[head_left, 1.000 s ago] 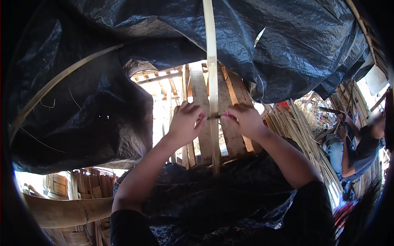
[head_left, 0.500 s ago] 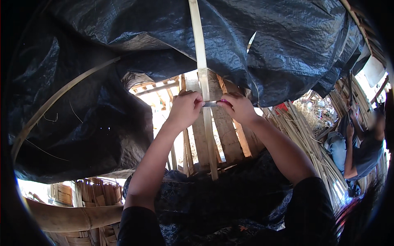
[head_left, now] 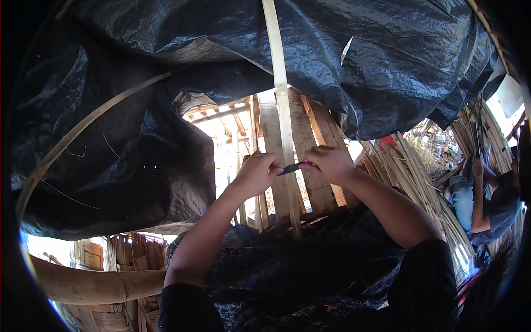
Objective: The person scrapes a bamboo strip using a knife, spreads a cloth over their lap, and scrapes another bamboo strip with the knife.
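A long pale bamboo strip (head_left: 285, 119) runs from the top of the picture down toward my lap, past wooden boards (head_left: 307, 160). Across it lies a short, narrow dark blade (head_left: 290, 168), its right end slightly higher than its left. My left hand (head_left: 259, 174) pinches the left end, and the fingers of my right hand (head_left: 331, 164) close on the right end. Both fists cover the blade's ends. Whether its edge touches the strip, I cannot tell. Dark patterned cloth (head_left: 310, 265) covers my lap below.
Black plastic sheeting (head_left: 387, 61) hangs ahead and to the left, with a thin curved strip (head_left: 94, 117) against it. A thick bamboo pole (head_left: 110, 286) crosses at lower left. Bundled bamboo strips (head_left: 412, 174) lie at right, near another seated person (head_left: 487, 205).
Both hands have drawn the blade down along the strip, nearer to me. The blade has gone from nearly level to tilted. My view has shifted slightly.
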The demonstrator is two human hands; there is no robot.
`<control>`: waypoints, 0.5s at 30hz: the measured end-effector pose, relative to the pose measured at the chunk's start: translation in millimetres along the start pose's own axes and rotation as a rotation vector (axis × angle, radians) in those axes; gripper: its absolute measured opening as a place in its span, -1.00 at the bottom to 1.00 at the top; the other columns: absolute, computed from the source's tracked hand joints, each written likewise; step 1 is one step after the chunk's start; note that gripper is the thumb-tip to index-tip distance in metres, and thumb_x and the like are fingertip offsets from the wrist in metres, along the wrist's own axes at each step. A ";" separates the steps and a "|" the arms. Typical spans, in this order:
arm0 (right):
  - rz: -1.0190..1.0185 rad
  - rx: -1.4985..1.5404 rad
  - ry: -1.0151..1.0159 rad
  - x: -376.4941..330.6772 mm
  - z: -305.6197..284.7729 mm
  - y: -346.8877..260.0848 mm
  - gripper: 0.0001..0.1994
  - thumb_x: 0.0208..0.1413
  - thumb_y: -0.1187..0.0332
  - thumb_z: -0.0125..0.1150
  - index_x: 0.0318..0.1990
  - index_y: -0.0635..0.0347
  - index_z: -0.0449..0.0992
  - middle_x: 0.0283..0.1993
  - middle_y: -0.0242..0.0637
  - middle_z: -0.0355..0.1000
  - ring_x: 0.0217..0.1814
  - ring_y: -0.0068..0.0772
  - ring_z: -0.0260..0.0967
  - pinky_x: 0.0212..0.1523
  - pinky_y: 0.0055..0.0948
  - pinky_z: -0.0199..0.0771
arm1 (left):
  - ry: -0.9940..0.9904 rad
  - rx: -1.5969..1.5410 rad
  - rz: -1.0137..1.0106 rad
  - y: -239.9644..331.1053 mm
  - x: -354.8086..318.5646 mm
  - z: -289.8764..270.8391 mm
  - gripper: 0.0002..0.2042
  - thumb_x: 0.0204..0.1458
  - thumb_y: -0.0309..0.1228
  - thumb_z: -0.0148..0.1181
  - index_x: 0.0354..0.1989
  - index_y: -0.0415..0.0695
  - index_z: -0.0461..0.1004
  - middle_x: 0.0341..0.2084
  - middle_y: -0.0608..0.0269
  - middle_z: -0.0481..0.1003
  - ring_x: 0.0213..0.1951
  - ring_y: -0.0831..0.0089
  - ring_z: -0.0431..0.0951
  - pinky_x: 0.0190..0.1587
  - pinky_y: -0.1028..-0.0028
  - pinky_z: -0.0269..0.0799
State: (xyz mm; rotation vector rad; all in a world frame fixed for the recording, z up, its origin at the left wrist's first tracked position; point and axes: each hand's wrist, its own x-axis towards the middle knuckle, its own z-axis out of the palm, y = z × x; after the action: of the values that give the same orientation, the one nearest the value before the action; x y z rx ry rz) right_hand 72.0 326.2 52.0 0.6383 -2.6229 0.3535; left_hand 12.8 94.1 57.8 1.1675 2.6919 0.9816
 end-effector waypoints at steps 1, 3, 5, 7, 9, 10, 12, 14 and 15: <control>-0.002 0.000 0.000 4.4 -0.8 3.6 -0.76 0.12 0.07 0.15 -0.36 0.03 0.48 -0.46 -0.38 0.43 -0.38 -0.27 0.46 -0.37 -0.30 0.44 | 0.033 0.056 0.046 -0.8 1.8 -0.7 -0.90 -0.01 -0.44 0.25 -0.39 -0.16 0.47 -0.49 0.13 0.52 -0.35 0.20 0.52 -0.25 0.28 0.40; -0.012 -0.073 0.073 18.0 -3.8 8.5 -0.74 0.10 0.07 0.18 -0.39 0.05 0.47 -0.45 -0.37 0.41 -0.41 -0.28 0.44 -0.39 -0.31 0.43 | 0.122 0.059 0.011 -3.9 11.9 -6.4 -0.90 0.00 -0.44 0.24 -0.40 -0.17 0.46 -0.48 0.14 0.52 -0.35 0.21 0.52 -0.26 0.28 0.40; -0.007 -0.106 0.113 35.2 -7.1 8.8 -0.74 0.09 0.08 0.19 -0.42 0.06 0.45 -0.44 -0.35 0.40 -0.41 -0.28 0.42 -0.40 -0.31 0.42 | 0.293 0.098 0.099 -6.7 21.3 -15.5 -0.91 0.00 -0.44 0.23 -0.40 -0.17 0.46 -0.50 0.15 0.51 -0.36 0.21 0.51 -0.28 0.30 0.39; -0.027 -0.205 0.294 51.7 -15.6 5.9 -0.74 0.07 0.08 0.19 -0.42 0.05 0.45 -0.45 -0.36 0.39 -0.38 -0.29 0.43 -0.38 -0.30 0.40 | 0.355 0.131 0.112 -6.2 34.8 -24.6 -0.91 0.00 -0.46 0.23 -0.41 -0.18 0.45 -0.49 0.15 0.50 -0.37 0.20 0.49 -0.29 0.30 0.37; -0.051 -0.311 0.354 63.2 -27.5 2.3 -0.77 0.05 0.08 0.20 -0.43 0.01 0.46 -0.44 -0.41 0.36 -0.33 -0.36 0.39 -0.33 -0.31 0.29 | 0.494 0.058 0.190 -9.7 49.0 -28.4 -0.92 -0.01 -0.48 0.23 -0.41 -0.19 0.46 -0.48 0.14 0.49 -0.37 0.21 0.47 -0.31 0.29 0.36; -0.047 -0.385 0.389 68.8 -31.9 1.5 -0.78 0.05 0.08 0.20 -0.42 -0.01 0.47 -0.44 -0.44 0.34 -0.32 -0.39 0.36 -0.31 -0.33 0.23 | 0.526 0.039 0.223 -10.1 54.0 -30.1 -0.93 -0.02 -0.51 0.22 -0.41 -0.20 0.45 -0.47 0.12 0.48 -0.37 0.20 0.46 -0.30 0.28 0.34; -0.060 -0.487 0.456 78.0 -41.1 3.9 -0.81 0.05 0.08 0.19 -0.40 -0.06 0.49 -0.42 -0.48 0.31 -0.31 -0.43 0.27 -0.30 -0.36 0.10 | 0.583 0.025 0.243 -8.8 66.0 -32.5 -0.94 -0.02 -0.52 0.21 -0.41 -0.20 0.45 -0.47 0.12 0.48 -0.37 0.19 0.46 -0.28 0.28 0.33; -0.045 -0.507 0.452 87.6 -44.8 9.3 -0.81 0.05 0.08 0.19 -0.39 -0.06 0.50 -0.42 -0.48 0.31 -0.31 -0.43 0.27 -0.30 -0.36 0.11 | 0.649 0.025 0.265 -7.8 77.8 -36.8 -0.94 -0.03 -0.54 0.20 -0.43 -0.20 0.44 -0.46 0.13 0.48 -0.36 0.19 0.45 -0.21 0.29 0.30; -0.020 -0.518 0.456 92.3 -46.0 10.9 -0.81 0.06 0.08 0.18 -0.38 -0.06 0.50 -0.42 -0.48 0.31 -0.32 -0.43 0.27 -0.30 -0.35 0.11 | 0.657 0.017 0.265 -10.4 82.7 -40.1 -0.94 -0.03 -0.54 0.20 -0.43 -0.20 0.44 -0.46 0.13 0.48 -0.36 0.19 0.45 -0.21 0.29 0.30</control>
State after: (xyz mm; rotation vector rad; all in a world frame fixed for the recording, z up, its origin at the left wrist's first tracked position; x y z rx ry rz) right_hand 7.5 315.9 132.5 0.3532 -2.1370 -0.1728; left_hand -64.2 122.8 100.2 1.4359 3.0609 1.6329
